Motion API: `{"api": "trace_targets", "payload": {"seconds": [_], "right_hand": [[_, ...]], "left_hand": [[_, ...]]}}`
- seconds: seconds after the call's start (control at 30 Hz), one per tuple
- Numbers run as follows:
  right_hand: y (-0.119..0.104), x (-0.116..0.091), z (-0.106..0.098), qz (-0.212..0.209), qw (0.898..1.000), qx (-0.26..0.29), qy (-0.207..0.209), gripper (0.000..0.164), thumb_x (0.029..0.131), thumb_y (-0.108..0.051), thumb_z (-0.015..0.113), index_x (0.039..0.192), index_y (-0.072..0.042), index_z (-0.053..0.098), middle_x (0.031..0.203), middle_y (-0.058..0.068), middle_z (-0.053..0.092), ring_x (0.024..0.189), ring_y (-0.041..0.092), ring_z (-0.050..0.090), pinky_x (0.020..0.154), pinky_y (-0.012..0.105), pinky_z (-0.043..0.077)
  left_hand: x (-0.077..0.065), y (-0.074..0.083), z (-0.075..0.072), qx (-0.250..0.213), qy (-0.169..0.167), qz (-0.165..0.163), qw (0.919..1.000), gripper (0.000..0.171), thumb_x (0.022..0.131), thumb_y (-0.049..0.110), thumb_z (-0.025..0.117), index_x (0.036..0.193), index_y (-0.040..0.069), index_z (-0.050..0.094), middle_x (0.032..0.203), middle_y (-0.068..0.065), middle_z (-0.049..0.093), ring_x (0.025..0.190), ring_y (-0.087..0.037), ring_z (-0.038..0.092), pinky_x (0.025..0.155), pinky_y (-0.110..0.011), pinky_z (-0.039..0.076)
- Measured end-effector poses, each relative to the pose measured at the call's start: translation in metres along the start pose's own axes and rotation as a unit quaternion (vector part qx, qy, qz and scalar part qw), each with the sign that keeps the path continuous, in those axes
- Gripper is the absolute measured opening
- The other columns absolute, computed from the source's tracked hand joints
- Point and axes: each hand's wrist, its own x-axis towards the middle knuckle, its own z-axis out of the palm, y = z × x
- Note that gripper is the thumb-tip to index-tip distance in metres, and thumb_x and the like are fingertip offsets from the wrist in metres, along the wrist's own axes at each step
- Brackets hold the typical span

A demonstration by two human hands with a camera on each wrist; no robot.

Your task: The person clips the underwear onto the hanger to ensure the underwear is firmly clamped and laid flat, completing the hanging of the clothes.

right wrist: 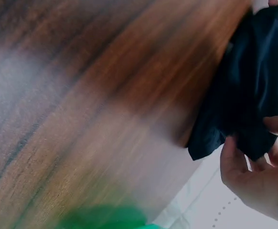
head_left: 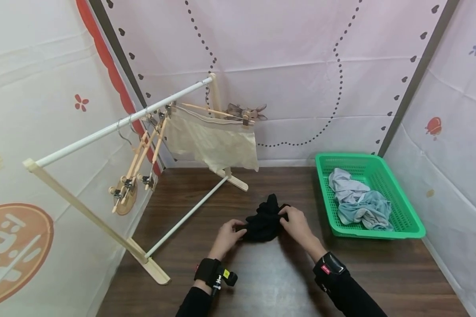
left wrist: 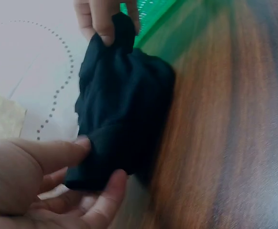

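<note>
A crumpled piece of black cloth (head_left: 263, 223) is held between both hands just above or on the brown table; its exact kind cannot be told. My left hand (head_left: 227, 238) pinches the near-left edge, with thumb and fingers on either side of the black fabric (left wrist: 112, 119) in the left wrist view. At the opposite edge, my right hand (head_left: 299, 226) grips a fold between thumb and fingers. The right wrist view shows the cloth (right wrist: 246, 90) drawn out between the two hands, with one corner hanging loose.
On the left stands a wooden rack with a white rail (head_left: 123, 123), carrying several wooden clip hangers (head_left: 143, 154). A beige cloth (head_left: 216, 138) hangs clipped from one of them. To the right, a green basket (head_left: 410, 220) contains grey and blue crumpled cloths (head_left: 365, 204).
</note>
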Motion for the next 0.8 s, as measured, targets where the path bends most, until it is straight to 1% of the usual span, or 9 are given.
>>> {"api": "trace_targets", "payload": {"seconds": [0.13, 0.23, 0.3, 0.37, 0.43, 0.5, 0.57, 0.63, 0.8], "right_hand": [[0.004, 0.001, -0.007, 0.011, 0.997, 0.006, 0.07, 0.012, 0.092, -0.001, 0.072, 0.104, -0.004, 0.073, 0.108, 0.016, 0.072, 0.101, 0.034, 0.068, 0.082, 0.047, 0.058], [0.006, 0.002, -0.013, -0.007, 0.993, 0.024, 0.116, 0.013, 0.093, -0.001, 0.072, 0.105, -0.004, 0.073, 0.106, 0.015, 0.071, 0.097, 0.033, 0.068, 0.08, 0.048, 0.059], [0.006, 0.0, -0.02, -0.017, 0.992, 0.037, 0.118, 0.012, 0.094, -0.001, 0.07, 0.105, -0.004, 0.072, 0.106, 0.015, 0.071, 0.087, 0.031, 0.067, 0.074, 0.045, 0.058], [0.007, -0.003, -0.029, -0.016, 0.996, 0.044, 0.071, 0.012, 0.095, 0.0, 0.065, 0.101, -0.007, 0.072, 0.102, 0.013, 0.071, 0.073, 0.025, 0.063, 0.066, 0.039, 0.054], [0.01, -0.007, -0.04, -0.02, 0.999, 0.035, -0.026, 0.019, 0.093, 0.004, 0.059, 0.094, -0.009, 0.072, 0.095, 0.01, 0.07, 0.067, 0.02, 0.056, 0.062, 0.034, 0.049], [0.013, -0.011, -0.047, -0.027, 0.989, 0.015, -0.142, 0.027, 0.089, 0.008, 0.052, 0.085, -0.012, 0.07, 0.084, 0.005, 0.069, 0.064, 0.016, 0.052, 0.06, 0.03, 0.045], [0.014, -0.015, -0.05, -0.035, 0.973, -0.011, -0.228, 0.032, 0.085, 0.012, 0.048, 0.08, -0.013, 0.068, 0.074, 0.002, 0.066, 0.061, 0.015, 0.052, 0.057, 0.028, 0.042], [0.011, -0.016, -0.046, -0.041, 0.968, -0.029, -0.246, 0.033, 0.085, 0.012, 0.049, 0.078, -0.015, 0.067, 0.068, -0.003, 0.062, 0.059, 0.014, 0.052, 0.055, 0.027, 0.041], [-0.001, -0.015, -0.019, -0.108, 0.975, -0.032, -0.19, 0.035, 0.088, 0.011, 0.053, 0.091, -0.018, 0.072, 0.081, -0.005, 0.065, 0.071, 0.011, 0.057, 0.063, 0.029, 0.05]], "left_hand": [[-0.003, 0.006, 0.0, 0.023, 0.039, 0.059, 0.9972, 0.012, 0.095, 0.004, 0.07, 0.106, 0.004, 0.069, 0.101, -0.01, 0.07, 0.078, -0.016, 0.062, 0.064, -0.027, 0.054], [-0.006, 0.015, -0.004, 0.004, 0.074, 0.123, 0.9897, 0.013, 0.095, 0.002, 0.069, 0.108, 0.005, 0.069, 0.107, -0.004, 0.07, 0.089, -0.016, 0.065, 0.074, -0.03, 0.056], [-0.009, 0.021, -0.008, 0.005, 0.064, 0.158, 0.9853, 0.014, 0.096, 0.003, 0.069, 0.11, 0.007, 0.069, 0.11, 0.0, 0.069, 0.098, -0.017, 0.063, 0.079, -0.033, 0.054], [-0.014, 0.024, -0.011, 0.018, 0.007, 0.189, 0.9818, 0.015, 0.096, 0.0, 0.067, 0.108, 0.009, 0.069, 0.11, 0.004, 0.068, 0.103, -0.016, 0.062, 0.085, -0.034, 0.053], [-0.019, 0.023, -0.014, 0.05, -0.083, 0.207, 0.9736, 0.022, 0.097, -0.006, 0.061, 0.104, 0.013, 0.07, 0.107, 0.006, 0.066, 0.1, -0.014, 0.059, 0.084, -0.032, 0.05], [-0.024, 0.018, -0.016, 0.085, -0.164, 0.2, 0.9623, 0.034, 0.095, -0.012, 0.052, 0.1, 0.016, 0.07, 0.105, 0.008, 0.066, 0.097, -0.013, 0.057, 0.082, -0.031, 0.048], [-0.028, 0.012, -0.015, 0.106, -0.201, 0.176, 0.9578, 0.042, 0.091, -0.015, 0.046, 0.097, 0.018, 0.07, 0.102, 0.008, 0.066, 0.095, -0.012, 0.059, 0.083, -0.03, 0.049], [-0.03, 0.005, -0.012, 0.123, -0.18, 0.144, 0.9653, 0.041, 0.092, -0.014, 0.045, 0.097, 0.017, 0.07, 0.102, 0.006, 0.066, 0.092, -0.014, 0.058, 0.081, -0.032, 0.048], [-0.015, -0.003, 0.002, 0.111, -0.028, 0.073, 0.9907, 0.021, 0.097, -0.004, 0.057, 0.114, 0.004, 0.067, 0.11, -0.012, 0.062, 0.097, -0.024, 0.059, 0.082, -0.04, 0.054]]}}
